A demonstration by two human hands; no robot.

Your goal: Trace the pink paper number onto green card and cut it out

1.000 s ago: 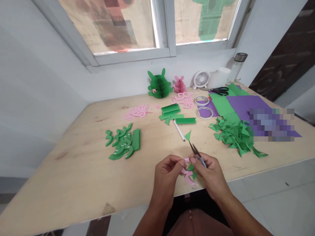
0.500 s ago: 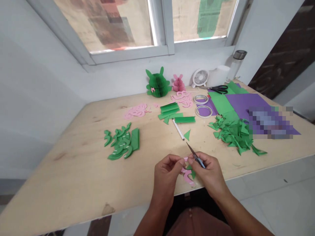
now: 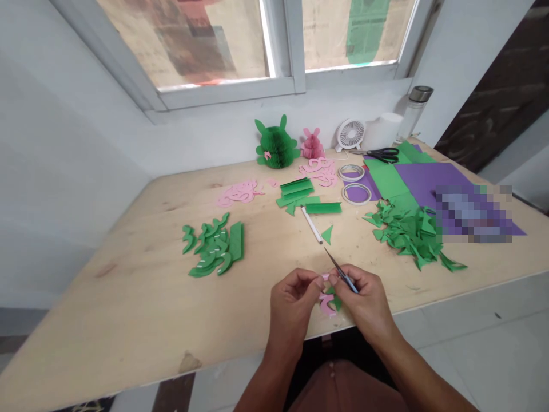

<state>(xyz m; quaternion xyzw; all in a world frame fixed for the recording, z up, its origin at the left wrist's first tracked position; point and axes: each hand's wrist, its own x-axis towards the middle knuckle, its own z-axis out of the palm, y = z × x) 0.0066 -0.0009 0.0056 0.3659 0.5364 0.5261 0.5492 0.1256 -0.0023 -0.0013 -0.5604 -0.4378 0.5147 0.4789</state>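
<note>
Scissors [image 3: 341, 271] now closed, pink strip [image 3: 325, 277] between both hands.
The blades, apart a second ago, meet, so cutting seems paused; left hand [image 3: 294, 297] and right hand [image 3: 364, 293] pinch the strip's ends, the right also gripping the scissors. The near table [image 3: 141, 297] edge lies close; wood stretches left toward green cutouts [image 3: 212, 253].

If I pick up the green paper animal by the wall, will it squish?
The green paper animal would probably squash, since it shows many thin folds. Being paper, it's likely light for its size. Its thin ears might bend.
</note>
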